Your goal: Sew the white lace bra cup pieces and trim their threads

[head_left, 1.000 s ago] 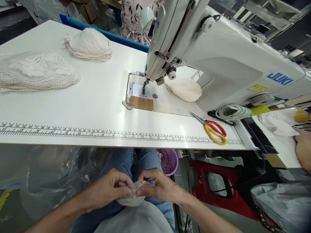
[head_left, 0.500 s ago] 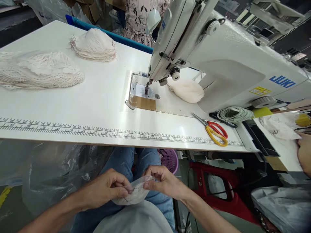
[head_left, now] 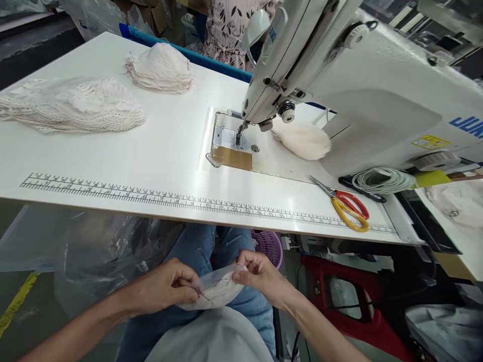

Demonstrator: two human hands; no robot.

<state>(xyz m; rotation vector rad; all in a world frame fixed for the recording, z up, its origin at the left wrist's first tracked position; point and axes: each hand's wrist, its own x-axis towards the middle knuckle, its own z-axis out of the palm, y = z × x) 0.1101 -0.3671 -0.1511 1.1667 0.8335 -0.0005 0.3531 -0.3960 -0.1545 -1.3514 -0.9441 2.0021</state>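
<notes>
Over my lap, below the table's front edge, a small white lace fabric piece (head_left: pixel 219 294) with a sheer layer is stretched between my hands. My left hand (head_left: pixel 175 286) is closed on its left end, thumb on top. Pinching the right end is my right hand (head_left: pixel 258 276), with the thumb over the edge. Above them on the table stands a white sewing machine (head_left: pixel 339 80), its presser foot (head_left: pixel 239 138) over the metal plate. Beneath the machine's arm lies a cream rounded fabric stack (head_left: pixel 304 142).
A long pile of lace pieces (head_left: pixel 79 108) and a smaller fabric pile (head_left: pixel 161 68) lie on the table's left. Scissors (head_left: pixel 345 206) rest near a coiled cord (head_left: pixel 383 180) at the right. Below are a purple basket (head_left: pixel 269 246) and a red stool (head_left: pixel 315 281). Someone in a patterned garment (head_left: pixel 226 30) stands behind.
The camera view has turned, so the table and machine appear shifted right. Between my hands the fabric piece is pulled a little wider and flatter; both hands keep hold of it.
</notes>
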